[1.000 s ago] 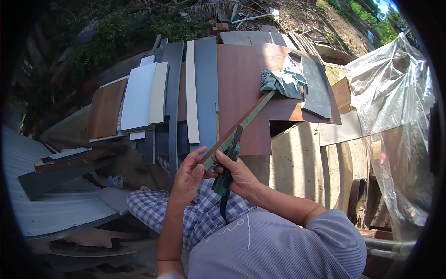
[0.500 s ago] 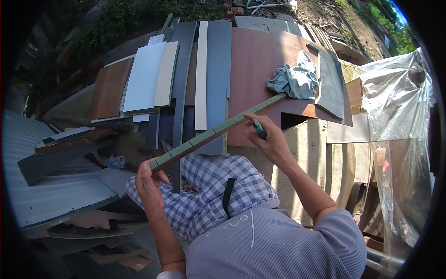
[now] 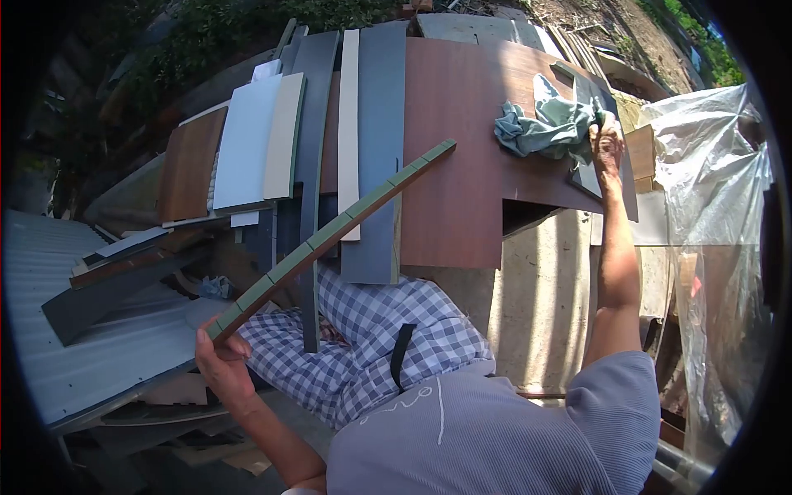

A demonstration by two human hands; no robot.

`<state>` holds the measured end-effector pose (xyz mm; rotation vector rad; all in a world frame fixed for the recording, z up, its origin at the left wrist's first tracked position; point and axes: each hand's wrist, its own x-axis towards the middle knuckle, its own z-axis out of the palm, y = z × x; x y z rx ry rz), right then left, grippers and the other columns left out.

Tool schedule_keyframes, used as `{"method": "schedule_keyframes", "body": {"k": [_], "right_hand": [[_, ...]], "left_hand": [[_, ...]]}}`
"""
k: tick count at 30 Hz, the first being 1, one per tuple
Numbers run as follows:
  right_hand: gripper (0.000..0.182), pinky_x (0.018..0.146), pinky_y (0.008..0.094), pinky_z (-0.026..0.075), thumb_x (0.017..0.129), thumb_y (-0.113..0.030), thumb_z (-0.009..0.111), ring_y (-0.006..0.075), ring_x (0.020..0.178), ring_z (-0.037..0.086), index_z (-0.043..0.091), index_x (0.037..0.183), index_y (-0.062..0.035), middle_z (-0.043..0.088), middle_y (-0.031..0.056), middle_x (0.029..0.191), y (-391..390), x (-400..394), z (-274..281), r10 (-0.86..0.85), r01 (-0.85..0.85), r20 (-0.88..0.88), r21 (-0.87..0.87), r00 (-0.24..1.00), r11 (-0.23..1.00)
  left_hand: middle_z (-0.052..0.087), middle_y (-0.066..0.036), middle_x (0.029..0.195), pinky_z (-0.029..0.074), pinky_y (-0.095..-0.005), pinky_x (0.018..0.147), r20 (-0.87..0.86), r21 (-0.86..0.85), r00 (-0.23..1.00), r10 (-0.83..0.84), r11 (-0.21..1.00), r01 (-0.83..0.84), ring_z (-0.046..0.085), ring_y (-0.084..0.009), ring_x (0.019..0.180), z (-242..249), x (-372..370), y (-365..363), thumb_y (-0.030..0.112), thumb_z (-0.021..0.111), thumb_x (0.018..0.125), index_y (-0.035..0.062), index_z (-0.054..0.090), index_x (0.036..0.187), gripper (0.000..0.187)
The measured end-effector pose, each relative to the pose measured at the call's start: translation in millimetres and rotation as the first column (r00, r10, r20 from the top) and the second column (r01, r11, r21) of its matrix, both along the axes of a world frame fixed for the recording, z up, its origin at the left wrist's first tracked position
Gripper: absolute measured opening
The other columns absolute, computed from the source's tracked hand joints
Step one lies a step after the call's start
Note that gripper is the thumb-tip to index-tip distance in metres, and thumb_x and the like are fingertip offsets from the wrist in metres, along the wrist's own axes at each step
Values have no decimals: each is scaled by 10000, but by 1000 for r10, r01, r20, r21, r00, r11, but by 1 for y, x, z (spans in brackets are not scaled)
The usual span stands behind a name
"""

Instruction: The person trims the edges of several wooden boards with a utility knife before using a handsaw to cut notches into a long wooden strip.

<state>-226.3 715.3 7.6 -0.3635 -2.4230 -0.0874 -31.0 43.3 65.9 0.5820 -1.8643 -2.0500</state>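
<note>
Left hand (image 3: 224,369) clamps the green-edged strip (image 3: 332,233) only at its near-left end, so it could tip; right hand (image 3: 607,148): grip unclear.

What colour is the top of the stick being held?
The stick is green on top, with dark lines; head view shows it best.

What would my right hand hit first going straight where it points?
Probably the grey panel just beyond your right hand, beside the crumpled cloth, though depth is hard to judge.
</note>
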Motion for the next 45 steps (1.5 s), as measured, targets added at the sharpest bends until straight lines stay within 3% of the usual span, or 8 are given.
{"method": "schedule_keyframes", "body": {"k": [3, 7, 11, 12, 21, 26, 41, 45], "right_hand": [[378, 826, 444, 484, 869, -226, 622, 394, 993, 598, 548, 1192, -43, 610, 223, 1100, 73, 12, 50, 20, -25, -264, -14, 964, 1000], [428, 836, 453, 479, 851, -287, 663, 387, 958, 600, 559, 1230, -119, 615, 234, 1081, 43, 27, 84, -219, 241, 340, -22, 914, 970], [456, 834, 453, 473, 854, -326, 673, 378, 992, 597, 562, 1232, -96, 618, 251, 1059, -14, 27, 16, 37, 35, 286, -244, 957, 969], [448, 845, 447, 468, 864, -299, 664, 385, 1002, 592, 555, 1226, -60, 607, 256, 1085, -53, 28, 17, 320, -52, 364, -586, 875, 809], [415, 881, 475, 456, 861, -310, 639, 393, 1021, 605, 562, 1152, -24, 627, 233, 1065, -121, -51, -46, 238, -34, 480, -396, 844, 918], [280, 715, 475, 524, 859, -227, 558, 399, 883, 649, 592, 1090, -73, 655, 228, 986, 45, -116, -137, -18, 17, 546, 7, 838, 1000], [518, 780, 433, 507, 858, -334, 655, 320, 899, 626, 498, 1313, -142, 626, 182, 981, 85, -29, -12, 4, 48, 263, -192, 965, 980], [504, 684, 306, 514, 886, -292, 625, 112, 730, 533, 468, 1297, -47, 527, 62, 825, -67, 7, -7, 415, 216, 307, -943, 856, 253]], "left_hand": [[479, -45, 554, 382, -260, 491, -3, 24, 999, 35, 999, -35, 453, -132, 502, -5, -4, 7, 424, 421, 962, -52, 584, 1021, 507], [529, -59, 610, 421, -264, 545, -12, 101, 1000, 2, 995, -1, 491, -140, 552, -25, -16, 27, 409, 416, 971, -51, 574, 1060, 495], [587, -80, 723, 465, -264, 603, 40, 218, 992, -123, 970, 111, 551, -133, 626, -31, -19, 84, 338, 411, 986, -43, 511, 1160, 430], [607, -90, 767, 479, -261, 624, 54, 275, 983, -173, 949, 152, 572, -131, 655, -34, -16, 96, 302, 414, 988, -36, 483, 1197, 404], [662, -106, 942, 496, -246, 680, 247, 424, 759, -602, 772, 474, 614, -111, 734, -65, 1, 132, 234, 421, 982, 12, 395, 1369, 446], [650, -133, 960, 502, -268, 671, 268, 460, 742, -614, 759, 461, 614, -130, 749, -70, 2, 132, 216, 403, 970, -6, 440, 1332, 426], [659, -120, 969, 504, -265, 700, 318, 473, 685, -656, 736, 485, 613, -124, 759, -73, -8, 127, 327, 410, 1009, 7, 490, 1287, 431], [661, -119, 964, 505, -271, 707, 301, 485, 668, -681, 712, 507, 613, -124, 756, -78, -7, 131, 324, 413, 1010, 12, 506, 1260, 411]]}}
